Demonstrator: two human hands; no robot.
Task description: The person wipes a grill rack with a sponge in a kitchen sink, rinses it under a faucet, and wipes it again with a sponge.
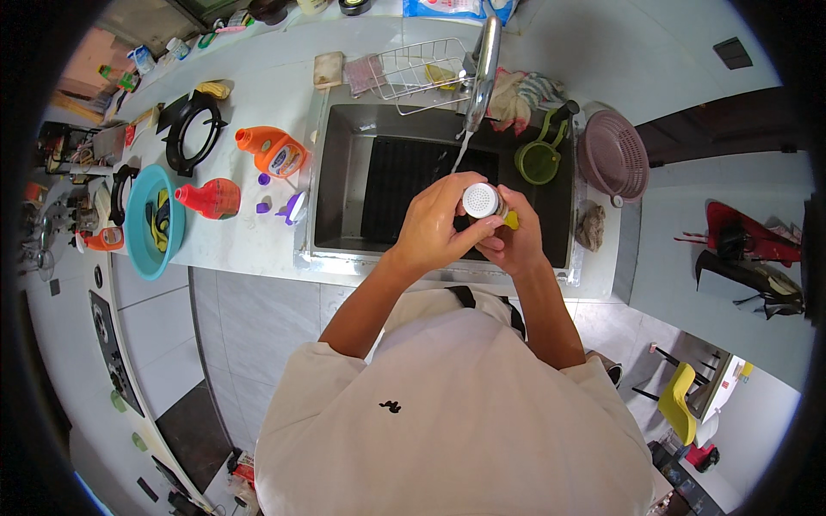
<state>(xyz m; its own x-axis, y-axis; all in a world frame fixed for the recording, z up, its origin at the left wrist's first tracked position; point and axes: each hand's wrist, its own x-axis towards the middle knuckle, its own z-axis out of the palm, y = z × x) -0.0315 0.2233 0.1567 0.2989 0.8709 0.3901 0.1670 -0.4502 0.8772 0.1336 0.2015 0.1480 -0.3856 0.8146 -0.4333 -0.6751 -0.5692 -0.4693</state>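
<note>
Above the sink [342, 242], my left hand [432, 222] and my right hand [521, 235] hold a shaker jar [481, 200] between them. Its white perforated top faces up towards me. The fingers hide most of its body. A small yellow piece [512, 220] shows at my right hand's fingers; whether it belongs to the jar I cannot tell. Just beyond my hands, water [461, 153] runs from the chrome faucet [484, 77] into the basin. My left hand looks wet. A black ribbed mat [400, 187] lies on the basin floor.
A green strainer or scoop [539, 161] is at the basin's right side, with a mauve colander [616, 155] beyond the rim. Left of the sink stand an orange bottle [274, 151], a red bottle [210, 198] and a turquoise basin [134, 242]. A wire rack [413, 64] sits behind.
</note>
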